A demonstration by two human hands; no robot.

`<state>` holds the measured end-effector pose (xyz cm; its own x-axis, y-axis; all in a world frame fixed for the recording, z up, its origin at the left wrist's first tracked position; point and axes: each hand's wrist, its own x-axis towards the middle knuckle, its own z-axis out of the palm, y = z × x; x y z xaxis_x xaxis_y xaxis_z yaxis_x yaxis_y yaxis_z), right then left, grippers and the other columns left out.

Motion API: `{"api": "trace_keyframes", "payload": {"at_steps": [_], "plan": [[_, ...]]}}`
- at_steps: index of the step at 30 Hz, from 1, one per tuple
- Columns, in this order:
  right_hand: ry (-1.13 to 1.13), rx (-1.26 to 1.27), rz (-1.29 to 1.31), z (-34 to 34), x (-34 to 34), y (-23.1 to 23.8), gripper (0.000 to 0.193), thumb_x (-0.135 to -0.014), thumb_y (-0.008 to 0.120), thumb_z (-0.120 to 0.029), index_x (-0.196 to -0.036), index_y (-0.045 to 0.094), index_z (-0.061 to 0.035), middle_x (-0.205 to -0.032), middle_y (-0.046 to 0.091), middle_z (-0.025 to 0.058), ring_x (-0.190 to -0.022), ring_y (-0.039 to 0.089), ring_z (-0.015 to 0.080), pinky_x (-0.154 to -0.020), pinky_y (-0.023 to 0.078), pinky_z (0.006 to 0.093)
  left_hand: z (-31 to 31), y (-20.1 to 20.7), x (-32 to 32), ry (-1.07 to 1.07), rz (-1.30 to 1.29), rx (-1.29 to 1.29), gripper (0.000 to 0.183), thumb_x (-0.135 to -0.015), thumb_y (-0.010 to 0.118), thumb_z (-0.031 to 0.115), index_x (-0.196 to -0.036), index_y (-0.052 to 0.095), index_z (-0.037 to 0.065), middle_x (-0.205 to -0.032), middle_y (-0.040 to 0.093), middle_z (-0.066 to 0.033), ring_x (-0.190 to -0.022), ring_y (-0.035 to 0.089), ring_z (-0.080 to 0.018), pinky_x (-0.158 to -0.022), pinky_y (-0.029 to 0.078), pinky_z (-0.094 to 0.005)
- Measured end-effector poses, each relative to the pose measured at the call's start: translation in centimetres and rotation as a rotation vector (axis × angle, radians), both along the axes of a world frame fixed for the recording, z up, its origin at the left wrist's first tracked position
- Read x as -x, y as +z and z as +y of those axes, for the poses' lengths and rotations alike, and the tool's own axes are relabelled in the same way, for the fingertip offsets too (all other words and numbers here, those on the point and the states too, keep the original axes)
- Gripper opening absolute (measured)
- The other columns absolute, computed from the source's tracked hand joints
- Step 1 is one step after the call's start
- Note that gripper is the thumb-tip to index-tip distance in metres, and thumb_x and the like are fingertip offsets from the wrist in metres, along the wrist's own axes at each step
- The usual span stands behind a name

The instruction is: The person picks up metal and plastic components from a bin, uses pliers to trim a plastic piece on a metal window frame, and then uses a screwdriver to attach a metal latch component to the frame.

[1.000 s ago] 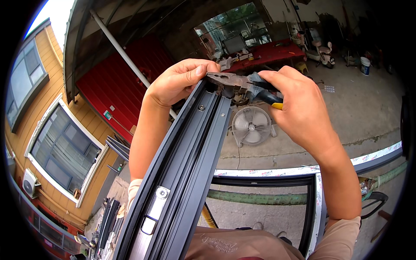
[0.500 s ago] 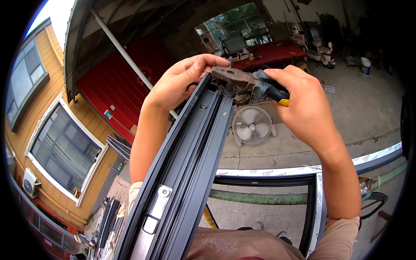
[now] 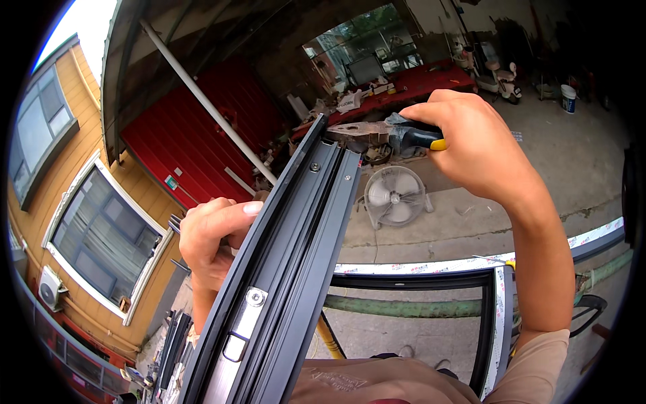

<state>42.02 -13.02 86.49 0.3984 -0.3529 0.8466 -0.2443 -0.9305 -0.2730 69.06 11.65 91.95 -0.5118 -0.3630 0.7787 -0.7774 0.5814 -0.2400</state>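
A dark grey metal frame profile [image 3: 296,236] rises from the lower edge, tilted away from me, with black rubber strips, screws and a silver plate [image 3: 254,306] in its channels. My right hand [image 3: 471,145] is closed round the black and yellow handles of worn pliers [image 3: 363,131]. The jaws point left and sit at the profile's far top corner; whether they pinch anything is too small to tell. Lower down, my left hand [image 3: 219,232] is closed on the profile's left edge, thumb on top and the other fingers partly hidden behind it.
Below the profile lies a black window frame [image 3: 486,323] with printed white film, across a green pipe [image 3: 410,308]. A standing fan [image 3: 395,195] is on the floor ahead. Farther back are a red worktable [image 3: 431,79], a scooter [image 3: 501,81] and a white bucket [image 3: 568,97].
My left hand has left the profile's far end and slid down its left side toward me. The pliers have turned more level, staying at the top corner.
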Motion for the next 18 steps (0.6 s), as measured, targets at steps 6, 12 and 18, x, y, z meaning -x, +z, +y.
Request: {"api": "trace_keyframes", "payload": {"at_steps": [6, 12, 18], "plan": [[-0.019, 0.024, 0.188, -1.3, 0.4, 1.8, 0.047, -0.082, 0.075, 0.005, -0.127, 0.082, -0.0030, -0.114, 0.078, 0.0187, -0.119, 0.071, 0.0393, -0.106, 0.057, 0.0489, 2.3, -0.6, 1.6, 0.201, -0.158, 0.050, 0.051, -0.090, 0.086, 0.013, -0.138, 0.070, 0.004, -0.061, 0.046, 0.0010, -0.049, 0.043, -0.0130, -0.048, 0.031, -0.0341], [-0.032, 0.077, 0.205, -1.1, 0.5, 2.5, 0.045, -0.081, 0.077, 0.005, -0.125, 0.083, -0.0037, -0.112, 0.077, 0.0183, -0.117, 0.072, 0.0392, -0.105, 0.058, 0.0486, 3.5, -2.2, 0.9, 0.281, -0.198, 0.219, 0.057, -0.086, 0.087, 0.009, -0.139, 0.068, 0.000, -0.064, 0.048, -0.0010, -0.052, 0.049, -0.0153, -0.050, 0.037, -0.0340], [-0.032, 0.053, 0.110, -1.7, 0.6, 1.9, 0.045, -0.080, 0.078, 0.006, -0.124, 0.083, -0.0038, -0.111, 0.078, 0.0175, -0.115, 0.072, 0.0390, -0.104, 0.058, 0.0487, 2.7, -3.3, 0.9, 0.301, -0.188, 0.288, 0.056, -0.087, 0.086, 0.008, -0.140, 0.068, 0.001, -0.070, 0.052, -0.0028, -0.056, 0.051, -0.0169, -0.053, 0.038, -0.0352]]}}
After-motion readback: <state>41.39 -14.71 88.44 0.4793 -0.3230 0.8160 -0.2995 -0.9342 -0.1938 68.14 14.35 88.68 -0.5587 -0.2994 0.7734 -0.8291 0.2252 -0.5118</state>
